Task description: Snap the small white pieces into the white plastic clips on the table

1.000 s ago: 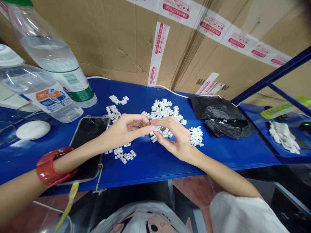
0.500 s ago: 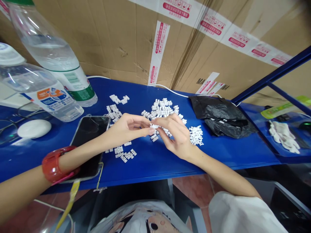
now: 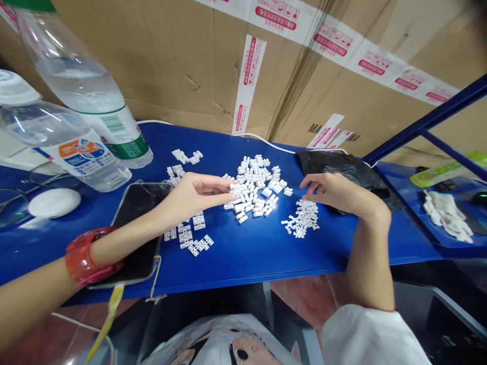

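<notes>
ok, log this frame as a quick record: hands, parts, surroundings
left hand: at left edge of larger white pile; grip unclear
right hand: at far edge of smaller white pile; contact unclear
left of piles: flat white parts, dark phone
far left: two bottles
back right: black bag
surface: blue table

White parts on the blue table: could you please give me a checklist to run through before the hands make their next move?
1. Left hand gripping a part: cannot tell; it overlaps the middle pile in view.
2. Right hand at the right-hand pile: ok, by its far edge.
3. Piles apart: ok; blue table shows between them.
4. Green-capped bottle away from both piles: ok.
5. Phone uncovered: not ok; left forearm crosses over it.
</notes>
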`<state>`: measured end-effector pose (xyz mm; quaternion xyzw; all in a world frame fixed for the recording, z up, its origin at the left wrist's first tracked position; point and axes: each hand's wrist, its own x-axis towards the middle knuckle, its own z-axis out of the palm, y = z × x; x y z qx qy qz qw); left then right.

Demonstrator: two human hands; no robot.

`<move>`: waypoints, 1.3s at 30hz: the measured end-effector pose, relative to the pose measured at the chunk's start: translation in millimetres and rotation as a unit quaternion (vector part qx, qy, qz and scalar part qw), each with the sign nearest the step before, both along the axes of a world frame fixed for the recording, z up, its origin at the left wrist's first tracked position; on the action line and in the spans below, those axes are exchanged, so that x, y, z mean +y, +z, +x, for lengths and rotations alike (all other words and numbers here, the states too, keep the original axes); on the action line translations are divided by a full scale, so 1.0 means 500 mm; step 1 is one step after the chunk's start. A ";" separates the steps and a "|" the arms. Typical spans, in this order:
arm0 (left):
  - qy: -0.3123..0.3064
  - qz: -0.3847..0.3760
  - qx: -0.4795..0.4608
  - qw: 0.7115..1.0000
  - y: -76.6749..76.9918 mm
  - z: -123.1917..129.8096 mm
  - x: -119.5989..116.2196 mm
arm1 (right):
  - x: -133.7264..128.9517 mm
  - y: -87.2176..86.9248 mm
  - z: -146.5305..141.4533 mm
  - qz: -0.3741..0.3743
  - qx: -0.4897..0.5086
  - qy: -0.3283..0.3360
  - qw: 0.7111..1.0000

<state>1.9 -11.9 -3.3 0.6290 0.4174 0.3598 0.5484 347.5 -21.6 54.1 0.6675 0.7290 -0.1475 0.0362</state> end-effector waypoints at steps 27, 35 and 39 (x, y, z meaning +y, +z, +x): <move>-0.059 0.058 0.028 0.996 -0.025 0.002 0.003 | -0.034 -0.049 -0.141 0.320 0.303 0.143 0.886; -0.092 0.098 0.058 0.989 -0.011 0.012 -0.011 | -0.073 -0.104 -0.235 0.379 0.340 0.262 0.820; -0.097 0.111 0.067 0.987 -0.013 0.014 -0.010 | -0.068 -0.111 -0.232 0.383 0.307 0.305 0.816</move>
